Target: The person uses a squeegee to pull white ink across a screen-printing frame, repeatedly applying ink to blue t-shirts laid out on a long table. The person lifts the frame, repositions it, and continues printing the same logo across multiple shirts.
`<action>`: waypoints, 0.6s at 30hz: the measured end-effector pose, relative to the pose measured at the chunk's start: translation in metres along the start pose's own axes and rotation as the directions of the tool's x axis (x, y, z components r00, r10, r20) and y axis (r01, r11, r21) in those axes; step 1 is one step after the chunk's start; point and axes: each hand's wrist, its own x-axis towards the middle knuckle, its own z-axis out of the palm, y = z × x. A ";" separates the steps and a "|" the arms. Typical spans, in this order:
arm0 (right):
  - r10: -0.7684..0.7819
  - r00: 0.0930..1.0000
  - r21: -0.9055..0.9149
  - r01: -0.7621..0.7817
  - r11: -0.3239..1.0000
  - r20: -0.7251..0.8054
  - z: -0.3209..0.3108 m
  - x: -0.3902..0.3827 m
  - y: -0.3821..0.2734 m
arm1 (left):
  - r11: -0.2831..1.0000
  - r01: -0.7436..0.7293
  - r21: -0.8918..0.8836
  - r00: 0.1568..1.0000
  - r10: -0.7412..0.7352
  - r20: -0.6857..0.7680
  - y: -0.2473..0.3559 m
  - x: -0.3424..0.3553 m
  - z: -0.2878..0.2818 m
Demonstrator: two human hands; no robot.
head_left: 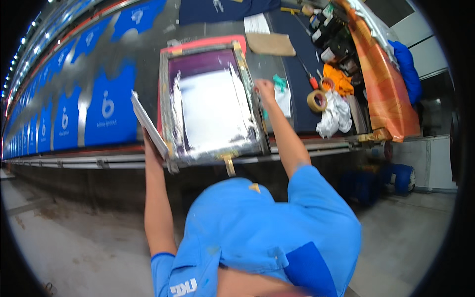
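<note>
A screen-printing frame [166,106] with worn, taped edges lies on the dark printing table, over a red board [240,40]. Its mesh shows purple [203,62] at the far end, and a white sheet-like area [213,109] covers most of the rest. My left hand [151,148] is at the near left corner of the frame, closed on a thin white panel [148,121] seen nearly edge-on. Beside the frame's right edge is my right hand [265,90], its fingers curled in; what they grip, if anything, is hidden.
Blue printed fabric pieces [106,106] run along the table to the left. On the right are tape rolls [316,100], crumpled white plastic [335,116], an orange cloth [338,79], dark containers [334,37] and a red-handled tool [312,81]. Brown cardboard [271,44] lies beyond the frame.
</note>
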 end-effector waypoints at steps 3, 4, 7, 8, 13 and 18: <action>0.054 0.998 -0.140 -0.049 0.989 0.029 0.003 -0.021 0.011 | 0.993 0.039 -0.115 0.997 -0.031 0.077 -0.008 0.032 -0.054; -0.009 0.999 -0.193 0.003 0.981 -0.031 -0.009 -0.017 0.011 | 0.986 0.076 -0.147 0.993 -0.061 0.105 -0.014 0.047 -0.065; -0.098 0.992 -0.265 0.074 0.961 -0.078 -0.002 -0.046 0.009 | 0.976 0.201 -0.083 0.933 -0.165 0.320 0.031 0.011 -0.061; -0.106 0.980 -0.345 0.042 0.938 -0.167 -0.023 -0.054 0.026 | 0.967 0.251 -0.029 0.892 -0.220 0.395 0.042 -0.001 -0.052; -0.561 0.777 -0.691 0.238 0.682 -0.286 -0.039 -0.173 0.021 | 0.955 0.256 0.148 0.866 -0.295 0.405 0.023 0.070 -0.125; -0.567 0.784 -0.689 0.266 0.674 -0.252 -0.026 -0.314 0.029 | 0.958 0.252 0.138 0.841 -0.287 0.458 0.036 0.101 -0.141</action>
